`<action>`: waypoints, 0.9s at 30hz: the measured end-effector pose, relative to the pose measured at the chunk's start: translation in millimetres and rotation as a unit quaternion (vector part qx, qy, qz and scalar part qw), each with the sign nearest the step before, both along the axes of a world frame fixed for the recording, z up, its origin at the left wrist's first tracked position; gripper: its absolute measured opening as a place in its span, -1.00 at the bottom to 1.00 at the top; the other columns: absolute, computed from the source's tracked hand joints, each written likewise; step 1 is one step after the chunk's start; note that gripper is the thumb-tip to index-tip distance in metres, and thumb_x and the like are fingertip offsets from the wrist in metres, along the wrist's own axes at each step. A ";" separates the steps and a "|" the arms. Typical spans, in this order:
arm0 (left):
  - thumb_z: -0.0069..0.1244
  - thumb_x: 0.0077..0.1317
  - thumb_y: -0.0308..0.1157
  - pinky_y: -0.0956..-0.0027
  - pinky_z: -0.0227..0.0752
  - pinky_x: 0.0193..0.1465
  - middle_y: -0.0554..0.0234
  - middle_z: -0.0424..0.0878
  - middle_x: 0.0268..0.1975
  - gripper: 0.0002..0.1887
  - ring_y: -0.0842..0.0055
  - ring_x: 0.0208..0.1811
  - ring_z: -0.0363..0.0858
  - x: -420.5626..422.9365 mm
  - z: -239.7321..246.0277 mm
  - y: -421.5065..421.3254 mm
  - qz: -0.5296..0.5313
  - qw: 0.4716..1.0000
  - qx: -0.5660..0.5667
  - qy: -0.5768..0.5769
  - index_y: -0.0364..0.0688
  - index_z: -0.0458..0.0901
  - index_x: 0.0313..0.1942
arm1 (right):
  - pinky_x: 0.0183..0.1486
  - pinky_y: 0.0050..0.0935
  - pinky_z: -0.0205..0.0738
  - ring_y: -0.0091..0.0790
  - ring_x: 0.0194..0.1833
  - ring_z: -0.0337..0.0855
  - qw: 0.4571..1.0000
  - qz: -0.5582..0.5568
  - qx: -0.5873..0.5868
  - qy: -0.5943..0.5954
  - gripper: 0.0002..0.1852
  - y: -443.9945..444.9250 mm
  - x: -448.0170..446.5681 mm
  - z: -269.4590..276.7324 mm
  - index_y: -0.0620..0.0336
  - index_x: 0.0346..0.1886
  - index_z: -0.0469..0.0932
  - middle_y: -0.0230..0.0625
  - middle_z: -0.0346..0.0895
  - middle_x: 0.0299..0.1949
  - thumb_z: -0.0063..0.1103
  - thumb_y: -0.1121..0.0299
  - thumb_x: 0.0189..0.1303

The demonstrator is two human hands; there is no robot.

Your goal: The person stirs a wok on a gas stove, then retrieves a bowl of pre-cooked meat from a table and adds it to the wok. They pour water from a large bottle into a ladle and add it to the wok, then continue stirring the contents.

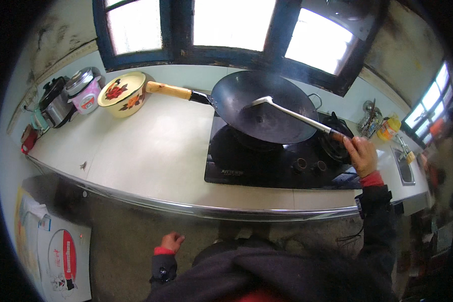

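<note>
My right hand [359,155] grips the brown handle end of a metal wok spatula [298,116]. The spatula slants to the left, and its blade reaches into a dark wok [245,90]. No food is visible inside the wok. Its pale wooden handle [170,90] points left over the counter. Beneath the wok is a black glass gas hob [256,170] with two knobs at the front. My left hand [171,241] hangs low in front of the counter, fingers curled, with nothing seen in it.
A lidded floral enamel pot [122,96], a pink rice cooker [85,92] and a dark-lidded metal cooker [54,102] stand at the left. At the right are a utensil rack [370,122], a yellow bottle [388,128] and a sink [404,170]. A white box [66,260] stands at the lower left.
</note>
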State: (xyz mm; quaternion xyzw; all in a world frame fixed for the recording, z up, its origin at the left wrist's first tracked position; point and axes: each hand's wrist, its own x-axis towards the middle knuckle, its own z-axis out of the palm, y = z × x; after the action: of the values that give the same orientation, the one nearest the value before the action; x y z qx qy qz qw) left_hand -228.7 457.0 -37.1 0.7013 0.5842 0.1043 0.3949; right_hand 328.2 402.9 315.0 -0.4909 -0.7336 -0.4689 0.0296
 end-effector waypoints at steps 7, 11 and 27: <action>0.01 0.14 -0.25 0.34 0.40 -0.43 0.10 0.59 -0.49 -0.72 0.41 -0.52 0.54 16.5 3.3 7.4 -0.087 0.992 -0.092 0.021 -0.33 0.55 -0.35 | -0.21 -0.35 0.30 -0.24 -0.20 0.39 0.975 -0.134 -0.007 0.178 -0.45 -16.4 -3.9 -31.2 -0.03 0.02 0.41 -0.29 0.36 -0.20 0.29 0.37 -0.17; 0.01 0.08 -0.15 0.25 0.41 -0.23 -0.05 0.60 -0.35 -0.67 0.20 -0.29 0.58 29.7 -4.8 8.7 -0.136 0.978 -0.140 0.078 -0.26 0.60 -0.31 | -0.17 -0.31 0.26 -0.19 -0.14 0.39 0.954 -0.180 0.083 0.226 -0.46 -57.2 -5.3 -22.7 0.11 0.04 0.38 -0.24 0.36 -0.13 0.26 0.35 -0.11; 0.09 0.03 -0.19 0.24 0.38 -0.38 -0.01 0.56 -0.53 -0.70 0.25 -0.48 0.55 201.1 35.7 15.9 -0.382 0.918 0.088 0.060 -0.29 0.55 -0.45 | -0.19 -0.16 0.38 -0.03 -0.19 0.48 0.579 -0.548 -0.191 0.573 -0.66 -383.5 -64.7 -212.8 0.18 -0.23 0.48 -0.09 0.47 -0.29 0.18 0.20 -0.07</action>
State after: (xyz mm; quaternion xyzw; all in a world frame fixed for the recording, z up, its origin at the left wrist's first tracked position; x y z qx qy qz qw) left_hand -27.6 473.0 -1.5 0.9079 0.2830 -0.0453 0.3058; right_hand 263.5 19.5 102.2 -0.9604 -0.2287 0.1331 0.0867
